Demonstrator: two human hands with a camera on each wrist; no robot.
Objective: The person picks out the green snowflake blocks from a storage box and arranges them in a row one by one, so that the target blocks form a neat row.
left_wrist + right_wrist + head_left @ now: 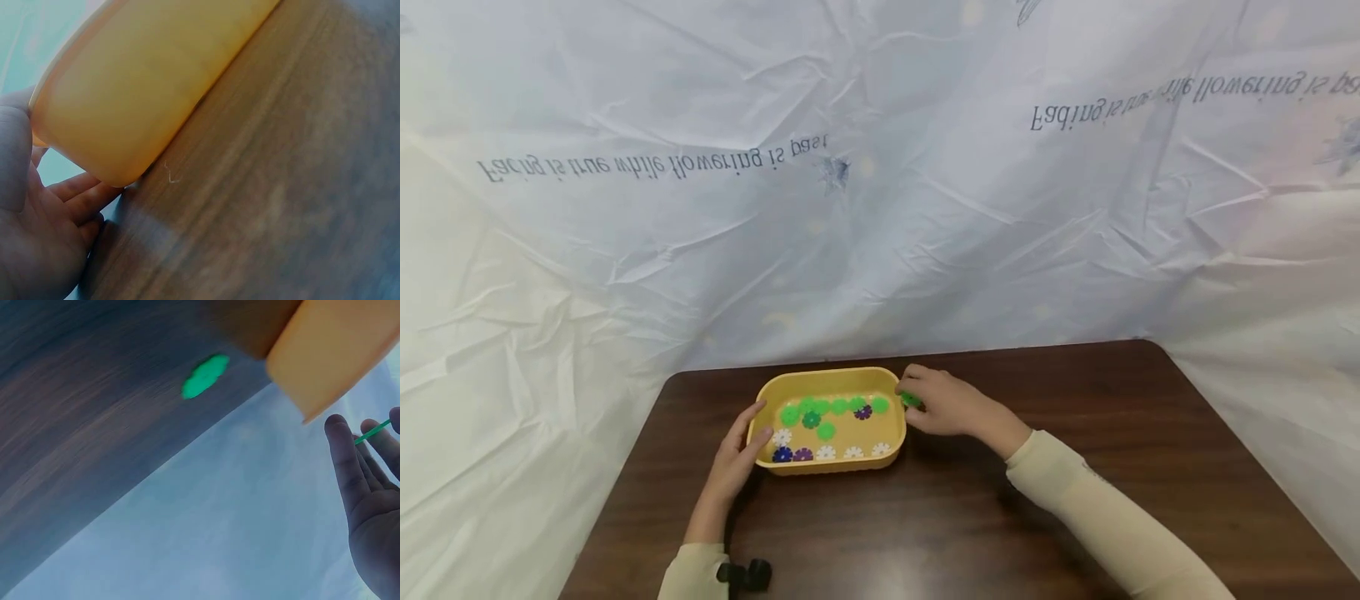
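Note:
A yellow plastic tray (831, 469) with rounded corners stands on the table, several notched snowflake discs lying inside it. My left hand (735, 457) grips its left end, thumb over the rim and fingers along the outer side; in the left wrist view the fingers (87, 197) reach under the tray's corner. At the opposite end, my right hand (951, 404) pinches a green snowflake disc (911, 399) just outside the rim. The right wrist view shows this disc (374, 432) edge-on between thumb and fingertips. Another green disc (205, 376) lies on the table beside the tray.
Inside the tray, light green discs (838, 406) cluster toward the back, while white discs (826, 452) and a purple disc (802, 455) line the front. The dark wooden table (880, 533) ends at a white printed sheet (880, 250) hanging behind and at the sides.

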